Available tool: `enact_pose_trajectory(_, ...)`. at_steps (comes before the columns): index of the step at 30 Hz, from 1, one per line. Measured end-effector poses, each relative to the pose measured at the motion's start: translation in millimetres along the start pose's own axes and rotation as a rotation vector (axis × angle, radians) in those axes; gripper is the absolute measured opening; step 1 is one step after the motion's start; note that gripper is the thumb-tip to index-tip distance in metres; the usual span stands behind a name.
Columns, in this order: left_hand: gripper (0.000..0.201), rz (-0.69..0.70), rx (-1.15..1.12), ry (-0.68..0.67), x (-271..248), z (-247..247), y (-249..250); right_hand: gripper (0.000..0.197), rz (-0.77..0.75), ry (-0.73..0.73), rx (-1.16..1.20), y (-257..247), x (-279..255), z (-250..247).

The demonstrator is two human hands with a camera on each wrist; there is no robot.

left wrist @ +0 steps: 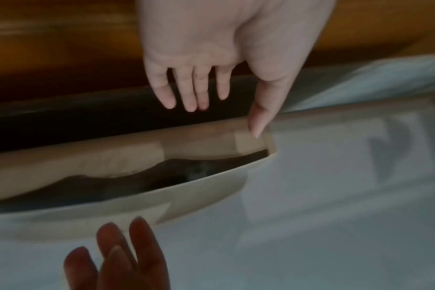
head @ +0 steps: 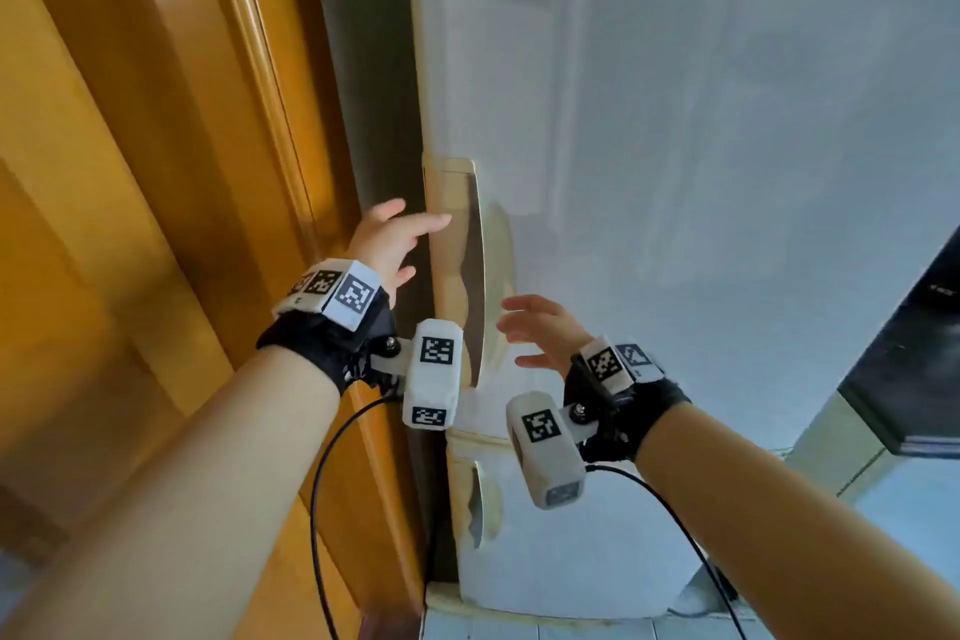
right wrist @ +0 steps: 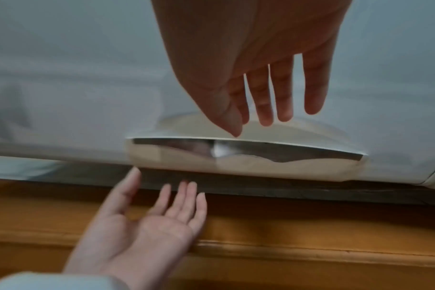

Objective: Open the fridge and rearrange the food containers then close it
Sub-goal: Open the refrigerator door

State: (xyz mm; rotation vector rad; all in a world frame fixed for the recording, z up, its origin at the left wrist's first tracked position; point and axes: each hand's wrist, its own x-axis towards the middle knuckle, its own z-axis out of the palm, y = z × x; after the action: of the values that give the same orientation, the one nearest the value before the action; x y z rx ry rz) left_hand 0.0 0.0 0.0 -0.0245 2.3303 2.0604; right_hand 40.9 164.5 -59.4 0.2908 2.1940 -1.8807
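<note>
The white fridge door [head: 701,146] fills the head view and stands closed. A cream recessed handle [head: 457,255] runs along its left edge; it also shows in the left wrist view as the handle [left wrist: 127,162] and in the right wrist view as the handle [right wrist: 249,155]. My left hand [head: 395,244] hovers at the door's left edge beside the handle with straight fingers, holding nothing. My right hand [head: 535,327] floats in front of the door just right of the handle, fingers spread. No food containers are in view.
A wooden door and frame [head: 156,172] stand close on the left, with a dark narrow gap [head: 374,120] between frame and fridge. A lower fridge door [head: 571,535] with its own handle sits below. A dark appliance edge [head: 914,379] juts in at the right.
</note>
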Motion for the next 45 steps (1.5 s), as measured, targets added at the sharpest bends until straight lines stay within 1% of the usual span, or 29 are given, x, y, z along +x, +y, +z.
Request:
enact_pose_trajectory(1,0.068,0.01,-0.014,-0.033,5.8,0.2,2.4,0.038,-0.003,0.015,0.0,-0.5,8.5,4.0)
enact_pose_trajectory(3,0.072,0.009,-0.07,-0.053,22.2,2.6,6.6,0.035,-0.001,0.045,0.008,-4.1,22.9,9.2)
enact_pose_trajectory(7,0.077,0.072,-0.097,-0.063,44.0,14.3,16.2,0.028,-0.017,0.135,-0.012,-3.6,38.0,10.8)
enact_pose_trajectory(10,0.077,0.145,-0.042,-0.033,52.0,22.2,16.6,0.023,-0.048,0.14,-0.059,-1.6,42.3,7.9)
enact_pose_trajectory(12,0.083,0.196,0.035,-0.006,53.5,24.2,15.4,0.018,-0.056,0.113,-0.087,-1.4,42.0,7.2)
enact_pose_trajectory(14,0.09,0.223,0.109,-0.001,52.6,22.9,15.5,0.023,-0.058,0.092,-0.086,-0.7,40.0,10.0)
enact_pose_trajectory(17,0.085,0.235,0.125,-0.025,47.7,19.2,16.9,0.027,-0.05,0.112,-0.078,1.3,37.1,15.8)
enact_pose_trajectory(20,0.078,0.257,0.112,-0.024,36.3,16.9,12.1,0.028,-0.053,0.093,-0.088,3.6,30.1,20.0)
enact_pose_trajectory(22,0.078,0.274,0.097,0.0,22.8,16.3,7.0,0.029,-0.057,0.073,-0.103,6.9,21.0,20.5)
enact_pose_trajectory(25,0.087,0.31,0.064,0.06,-3.3,16.8,1.6,0.027,-0.077,0.029,-0.116,11.1,-2.3,19.4)
enact_pose_trajectory(27,0.094,0.305,0.033,0.097,-25.1,18.0,-0.8,0.024,-0.097,0.014,-0.135,15.3,-21.3,16.8)
enact_pose_trajectory(29,0.096,0.296,0.024,0.123,-51.8,18.5,-1.5,0.023,-0.121,0.018,-0.135,20.0,-44.0,12.7)
enact_pose_trajectory(31,0.097,0.32,0.045,0.149,-80.7,19.8,-3.1,0.021,-0.148,0.021,-0.121,25.6,-70.6,6.5)
enact_pose_trajectory(33,0.089,0.335,0.037,0.162,-111.7,21.6,-5.4,0.017,-0.185,0.04,-0.094,32.1,-100.0,1.4)
enact_pose_trajectory(36,0.053,0.318,-0.074,0.126,-162.7,26.6,-8.0,0.026,-0.252,0.105,-0.054,46.2,-144.5,-4.3)
enact_pose_trajectory(38,0.036,0.342,-0.114,0.12,-193.7,30.1,-11.7,0.034,-0.288,0.161,-0.042,58.3,-171.8,-9.0)
enact_pose_trajectory(40,0.024,0.361,-0.169,0.113,-221.8,34.3,-14.8,0.039,-0.293,0.229,-0.022,71.7,-198.3,-16.3)
enact_pose_trajectory(42,0.012,0.409,-0.188,0.13,-242.6,40.7,-12.8,0.042,-0.262,0.297,0.03,85.2,-224.1,-28.8)
enact_pose_trajectory(43,0.008,0.444,-0.21,0.134,-249.9,44.8,-9.6,0.043,-0.242,0.326,0.061,92.0,-237.4,-36.6)
enact_pose_trajectory(44,0.011,0.475,-0.258,0.123,-257.3,50.6,-5.3,0.043,-0.227,0.347,0.086,98.9,-250.7,-44.9)
enact_pose_trajectory(45,0.02,0.508,-0.311,0.092,-263.6,57.3,-1.4,0.042,-0.217,0.365,0.102,106.2,-264.3,-53.6)
